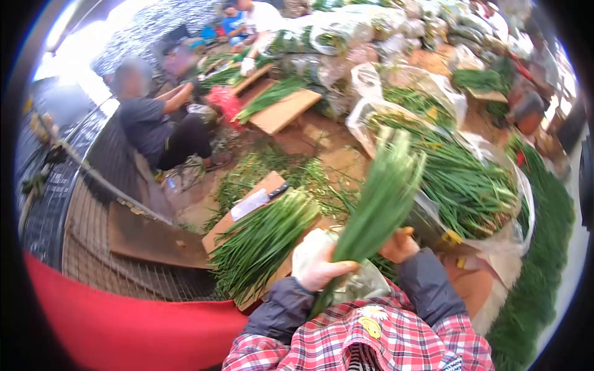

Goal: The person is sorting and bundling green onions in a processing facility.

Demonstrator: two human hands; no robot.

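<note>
My left hand is wrapped round the lower part of a bunch of long green stalks, whose pale ends point up and away. Behind the bunch on the right is my right hand, its fingers curled and partly hidden by the leaves. To the left, a pile of green stalks lies across a wooden board. A cleaver with a black handle rests flat on that board beside the pile. At the right, a large open plastic bag holds more loose stalks.
Trimmed leaves litter the ground ahead. A seated person is at the upper left, near another board with greens. Stacked filled bags stand at the back. Red cloth covers the lower left; greens line the right.
</note>
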